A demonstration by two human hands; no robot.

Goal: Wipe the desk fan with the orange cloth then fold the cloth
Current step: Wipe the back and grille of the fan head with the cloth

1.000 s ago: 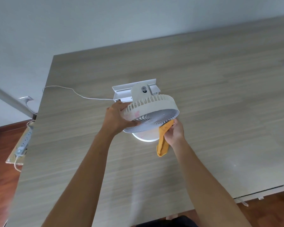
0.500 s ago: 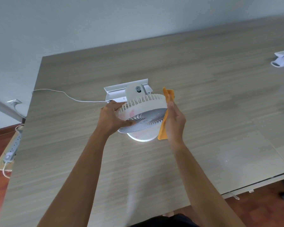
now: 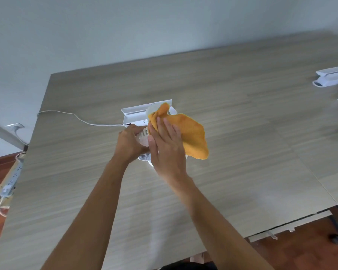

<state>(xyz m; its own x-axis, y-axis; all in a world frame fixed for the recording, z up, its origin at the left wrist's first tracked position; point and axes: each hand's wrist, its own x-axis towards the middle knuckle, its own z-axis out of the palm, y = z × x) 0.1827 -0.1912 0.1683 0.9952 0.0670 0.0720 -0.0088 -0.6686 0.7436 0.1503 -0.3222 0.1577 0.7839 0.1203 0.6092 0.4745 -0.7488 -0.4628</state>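
Note:
The white desk fan (image 3: 144, 134) stands mid-table, mostly hidden behind both hands and the cloth; only a bit of its ribbed rim, lower grille and base show. My left hand (image 3: 129, 144) grips the fan's left rim with curled fingers. My right hand (image 3: 165, 147) lies flat with straight fingers, pressing the orange cloth (image 3: 189, 136) against the top and right of the fan head. The cloth spreads out to the right and hangs loose past the fan.
A white power box (image 3: 137, 114) sits just behind the fan, its white cable (image 3: 76, 117) running left off the wooden table (image 3: 242, 133). A white device (image 3: 332, 77) lies at the far right edge. A power strip (image 3: 12, 180) lies on the floor at left.
My right hand moved from the fan's right side up over its top, and the cloth opened out wide to the right. The left hand kept its grip on the rim.

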